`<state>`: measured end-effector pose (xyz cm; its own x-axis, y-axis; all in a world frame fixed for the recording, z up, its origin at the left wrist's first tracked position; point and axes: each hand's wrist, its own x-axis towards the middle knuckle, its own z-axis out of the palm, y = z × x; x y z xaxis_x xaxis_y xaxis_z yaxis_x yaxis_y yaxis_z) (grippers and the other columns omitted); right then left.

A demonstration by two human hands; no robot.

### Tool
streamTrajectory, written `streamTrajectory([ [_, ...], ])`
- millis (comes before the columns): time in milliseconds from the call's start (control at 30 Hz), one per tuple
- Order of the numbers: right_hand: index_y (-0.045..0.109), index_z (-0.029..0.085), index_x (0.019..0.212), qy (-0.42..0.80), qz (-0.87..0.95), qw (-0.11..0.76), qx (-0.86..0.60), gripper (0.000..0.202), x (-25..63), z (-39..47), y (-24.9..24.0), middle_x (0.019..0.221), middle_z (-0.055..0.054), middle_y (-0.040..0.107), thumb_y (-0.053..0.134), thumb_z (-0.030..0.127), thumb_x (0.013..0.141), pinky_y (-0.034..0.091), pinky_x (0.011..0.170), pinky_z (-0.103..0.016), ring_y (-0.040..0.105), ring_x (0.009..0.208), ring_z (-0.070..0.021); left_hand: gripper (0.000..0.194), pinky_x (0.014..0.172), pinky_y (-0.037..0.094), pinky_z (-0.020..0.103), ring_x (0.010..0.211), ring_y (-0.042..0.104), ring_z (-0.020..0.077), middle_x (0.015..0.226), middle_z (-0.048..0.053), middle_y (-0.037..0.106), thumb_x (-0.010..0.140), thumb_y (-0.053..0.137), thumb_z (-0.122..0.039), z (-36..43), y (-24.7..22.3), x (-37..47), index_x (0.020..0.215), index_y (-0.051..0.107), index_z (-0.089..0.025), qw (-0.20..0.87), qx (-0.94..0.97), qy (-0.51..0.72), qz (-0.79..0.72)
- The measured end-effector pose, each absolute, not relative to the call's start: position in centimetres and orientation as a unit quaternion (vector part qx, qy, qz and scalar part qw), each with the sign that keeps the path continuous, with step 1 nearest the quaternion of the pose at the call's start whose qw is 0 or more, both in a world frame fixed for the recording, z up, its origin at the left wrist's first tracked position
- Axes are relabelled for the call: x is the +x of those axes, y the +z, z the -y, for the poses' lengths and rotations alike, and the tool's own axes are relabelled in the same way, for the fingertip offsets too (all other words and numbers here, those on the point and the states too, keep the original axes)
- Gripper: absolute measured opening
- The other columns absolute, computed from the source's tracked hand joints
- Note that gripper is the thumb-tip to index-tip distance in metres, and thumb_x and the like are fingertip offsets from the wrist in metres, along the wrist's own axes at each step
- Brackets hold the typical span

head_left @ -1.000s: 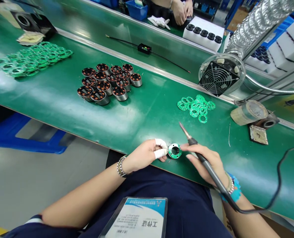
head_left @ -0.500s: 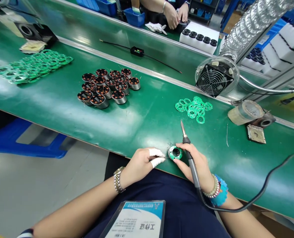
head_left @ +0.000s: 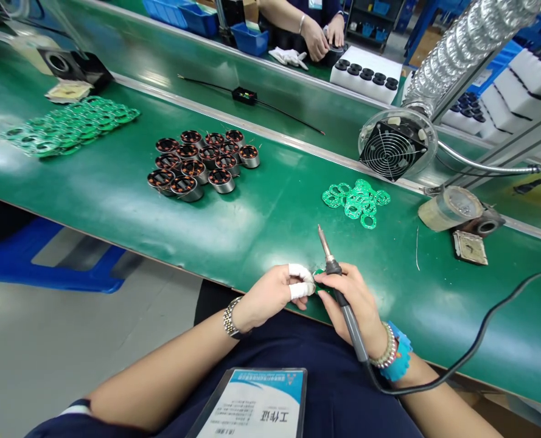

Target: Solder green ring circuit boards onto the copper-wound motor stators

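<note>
in the head view, the left hand has come in against the green ring since half a second ago, and the tip of the soldering iron has swung leftward. the ring sits close by the near edge of the table, between the two hands. a broad stretch of the surface runs from the hands to the copper-wound metal rings on the left, and a narrower one to the loose green rings toward the far edge. the fan stands at that far edge.

the left wrist reaches in over the near edge, its taped thumb and forefinger bent toward each other at the ring's left side. the right hand is clamped on the iron, thumb and forefinger also at the ring, the iron's tip pointing to the far edge.

fingers hide most of the ring; whether the left fingertips are pinched tight, and on what, i cannot tell.
</note>
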<state>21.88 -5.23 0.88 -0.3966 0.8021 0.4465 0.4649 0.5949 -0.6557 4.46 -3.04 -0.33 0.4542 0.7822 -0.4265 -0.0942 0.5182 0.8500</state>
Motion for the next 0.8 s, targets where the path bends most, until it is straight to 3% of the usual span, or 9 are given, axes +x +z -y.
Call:
streamTrajectory([
  [200, 0.055, 0.021, 0.104, 0.245, 0.790, 0.383, -0.411, 0.029, 21.8, 5.8, 1.1, 0.093, -0.008, 0.063, 0.055, 0.007, 0.078, 0.049, 0.082, -0.038, 0.056, 0.096, -0.0214, 0.015, 0.062, 0.049, 0.024, 0.058, 0.059, 0.0100, 0.060, -0.002, 0.060, 0.070, 0.066, -0.024, 3.2, -0.4, 4.2, 0.074, 0.057, -0.013, 0.763, 0.388, 0.288, -0.429],
  [333, 0.059, 0.023, 0.096, 0.239, 0.765, 0.432, -0.413, 0.028, 22.8, 6.2, 2.0, 0.075, -0.003, 0.064, 0.054, 0.003, 0.077, 0.049, 0.074, -0.036, 0.059, 0.081, -0.0190, 0.012, 0.063, 0.049, 0.024, 0.059, 0.060, 0.0107, 0.061, 0.000, 0.062, 0.074, 0.062, -0.023, 3.2, -0.3, 4.1, 0.075, 0.056, -0.013, 0.748, 0.415, 0.268, -0.443],
  [433, 0.059, 0.023, 0.106, 0.254, 0.758, 0.447, -0.402, 0.035, 24.2, 6.5, 2.6, 0.067, -0.001, 0.060, 0.055, 0.004, 0.077, 0.048, 0.062, -0.032, 0.055, 0.067, -0.0164, 0.011, 0.064, 0.049, 0.025, 0.060, 0.061, 0.0112, 0.062, 0.000, 0.062, 0.075, 0.061, -0.023, 3.2, -0.3, 4.0, 0.075, 0.056, -0.013, 0.745, 0.421, 0.265, -0.445],
  [533, 0.056, 0.021, 0.115, 0.267, 0.766, 0.438, -0.387, 0.042, 25.3, 6.8, 3.1, 0.071, -0.003, 0.060, 0.057, 0.008, 0.076, 0.047, 0.060, -0.034, 0.054, 0.065, -0.0168, 0.011, 0.066, 0.049, 0.025, 0.062, 0.061, 0.0117, 0.063, 0.000, 0.062, 0.075, 0.061, -0.023, 3.2, -0.4, 3.9, 0.075, 0.056, -0.014, 0.745, 0.425, 0.266, -0.440],
  [800, 0.066, 0.020, 0.095, 0.337, 0.732, 0.404, -0.434, 0.023, 25.5, 7.1, 3.4, 0.064, -0.003, 0.059, 0.055, 0.010, 0.077, 0.043, 0.052, -0.030, 0.053, 0.059, -0.0153, 0.010, 0.068, 0.049, 0.026, 0.065, 0.062, 0.0127, 0.066, 0.000, 0.063, 0.077, 0.059, -0.024, 3.2, -0.5, 3.6, 0.075, 0.056, -0.014, 0.739, 0.450, 0.249, -0.436],
])
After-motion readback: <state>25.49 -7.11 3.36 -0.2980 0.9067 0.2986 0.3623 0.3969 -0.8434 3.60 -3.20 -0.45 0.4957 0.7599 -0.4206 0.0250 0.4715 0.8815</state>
